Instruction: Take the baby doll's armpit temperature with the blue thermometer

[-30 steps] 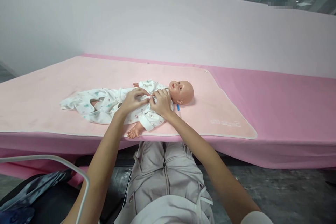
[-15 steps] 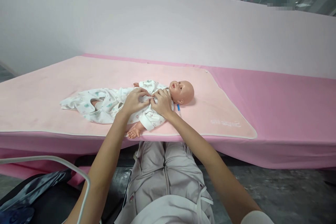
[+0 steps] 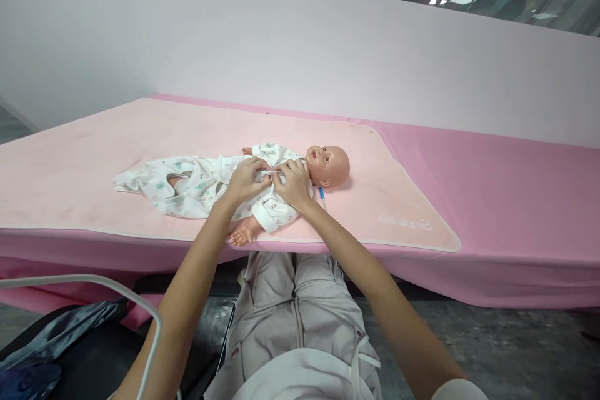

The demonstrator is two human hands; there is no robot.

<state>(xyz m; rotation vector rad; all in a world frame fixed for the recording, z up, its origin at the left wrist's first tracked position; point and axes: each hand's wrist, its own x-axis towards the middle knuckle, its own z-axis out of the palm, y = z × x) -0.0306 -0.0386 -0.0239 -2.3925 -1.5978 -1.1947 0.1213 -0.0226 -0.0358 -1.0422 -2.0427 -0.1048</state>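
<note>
A baby doll (image 3: 329,165) lies on its back, head to the right, dressed in a white patterned romper (image 3: 197,181). Over its chest, my left hand (image 3: 247,180) and my right hand (image 3: 293,184) face each other with curled fingers. Between their fingertips runs a thin white strip (image 3: 268,172), pinched from both sides; whether it belongs to the romper I cannot tell. One small doll hand (image 3: 242,232) sticks out of the near sleeve. By the doll's neck lies a slim stick with a blue end (image 3: 321,192), partly hidden by my right wrist.
A peach mat (image 3: 375,194) covers much of the pink-covered table (image 3: 525,200), with a white wall (image 3: 300,50) behind. A pale cable (image 3: 117,287) arches over the lower left, near a dark bag or seat (image 3: 94,350).
The view has shifted slightly. My fingertips stay together over the doll's chest, and the white strip between them shows a little more plainly.
</note>
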